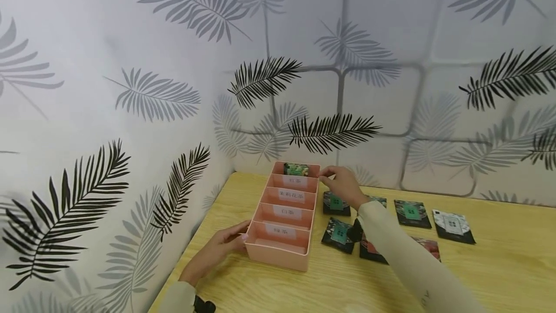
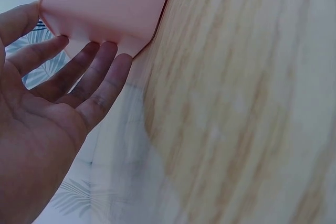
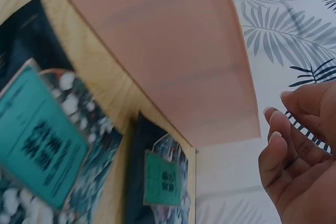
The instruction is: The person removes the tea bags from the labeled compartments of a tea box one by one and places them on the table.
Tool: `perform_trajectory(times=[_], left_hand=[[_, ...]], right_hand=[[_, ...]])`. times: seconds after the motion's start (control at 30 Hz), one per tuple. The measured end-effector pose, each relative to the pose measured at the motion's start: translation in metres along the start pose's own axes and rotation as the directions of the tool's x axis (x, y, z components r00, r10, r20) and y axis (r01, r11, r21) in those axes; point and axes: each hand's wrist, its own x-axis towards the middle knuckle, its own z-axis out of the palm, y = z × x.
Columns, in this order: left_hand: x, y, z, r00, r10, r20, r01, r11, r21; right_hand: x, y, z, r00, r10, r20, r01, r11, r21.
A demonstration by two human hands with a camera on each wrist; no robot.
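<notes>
A pink box [image 1: 278, 252] with several compartments in a row stands on the table. Paper labels with writing mark its dividers. In its farthest compartment sits a green and dark tea sachet [image 1: 297, 169]. My left hand [image 1: 222, 247] is at the near left corner; in the left wrist view its nearly straight fingers [image 2: 107, 85] touch the box wall, the thumb by the rim. Beside the far right corner is my right hand [image 1: 345, 185], fingers loosely bent. The right wrist view shows nothing held between thumb and fingers [image 3: 278, 145].
Right of the box lie several sachets: dark ones with green labels [image 1: 338, 233] [image 1: 336, 203] [image 1: 411, 213], a white and black one [image 1: 453, 226], and red ones [image 1: 427, 246] partly hidden by my right sleeve. A leaf-patterned wall [image 1: 304, 95] borders the wooden table [image 1: 508, 274] behind.
</notes>
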Motion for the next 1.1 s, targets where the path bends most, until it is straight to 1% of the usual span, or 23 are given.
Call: perform_trajectory(times=[0.17, 0.27, 0.4, 0.5, 0.6, 0.73, 0.83, 0.97, 1.1], left_hand=[[-0.001, 0.0, -0.001, 1.0, -0.01, -0.005, 0.01, 1.0, 0.002], [0.0, -0.001, -0.002, 1.0, 0.011, -0.002, -0.011, 1.0, -0.005], [-0.001, -0.001, -0.003, 0.999, 0.037, 0.016, -0.037, 0.999, -0.029], [-0.002, -0.002, -0.003, 0.999, 0.038, 0.021, -0.037, 0.999, -0.03], [-0.002, -0.003, -0.004, 0.999, 0.034, 0.01, -0.034, 0.999, -0.023], [-0.002, -0.003, -0.005, 1.0, 0.024, -0.014, -0.024, 1.0, -0.002], [-0.002, -0.003, -0.006, 0.999, 0.029, -0.016, -0.029, 1.0, 0.004], [-0.003, -0.002, -0.006, 1.0, 0.023, -0.006, -0.023, 1.0, -0.007], [-0.003, -0.002, -0.006, 1.0, 0.001, -0.013, -0.001, 1.0, -0.007]], right_hand=[[0.015, -0.002, 0.009, 0.999, 0.03, 0.017, -0.03, 0.999, 0.021], [0.021, -0.003, 0.014, 0.999, 0.047, 0.012, -0.047, 0.999, -0.009], [0.027, -0.008, 0.017, 0.997, 0.072, 0.014, -0.071, 0.997, -0.009], [0.033, -0.008, 0.019, 0.995, 0.095, 0.025, -0.096, 0.995, 0.01], [0.039, -0.009, 0.02, 0.994, 0.109, 0.033, -0.109, 0.994, 0.013], [0.047, -0.01, 0.024, 0.995, 0.094, 0.035, -0.094, 0.995, -0.016], [0.053, -0.01, 0.028, 0.996, 0.087, 0.032, -0.086, 0.995, -0.051], [0.059, -0.011, 0.032, 0.994, 0.103, 0.026, -0.099, 0.989, -0.11], [0.063, -0.012, 0.035, 0.994, 0.113, 0.015, -0.109, 0.982, -0.155]])
